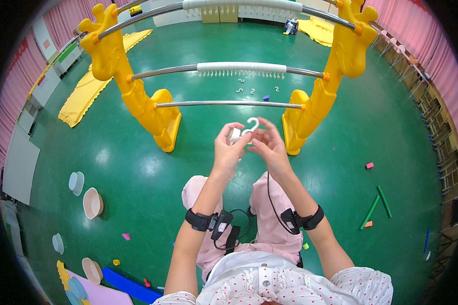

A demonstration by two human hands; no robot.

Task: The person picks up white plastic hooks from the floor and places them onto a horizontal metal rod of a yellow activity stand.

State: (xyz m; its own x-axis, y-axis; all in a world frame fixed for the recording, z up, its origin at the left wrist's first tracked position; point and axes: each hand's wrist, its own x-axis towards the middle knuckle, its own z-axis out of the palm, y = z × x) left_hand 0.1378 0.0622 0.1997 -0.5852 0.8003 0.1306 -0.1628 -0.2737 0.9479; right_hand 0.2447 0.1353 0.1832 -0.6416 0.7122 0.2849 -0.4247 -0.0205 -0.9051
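Note:
In front of the lowest bar, my two hands meet over my knees. My left hand (230, 145) is closed round a small white roll (234, 135) that looks like tape, its thumb reaching the lower part of a white S-hook (253, 122). The hook's upper curve sticks up between the hands. My right hand (270, 145) is closed with its fingertips at the hook's lower side; its upper fingers are slightly blurred. Ahead, a metal bar carries a white wrapped sleeve (241, 67) with a row of small white hooks under it.
Yellow giraffe-shaped posts (160, 119) hold up the bars on both sides. Several loose white S-hooks (252, 91) and a purple block (266, 98) lie beyond the lowest bar (229, 103). Basins (92, 203) stand at left; green sticks (370, 212) lie at right.

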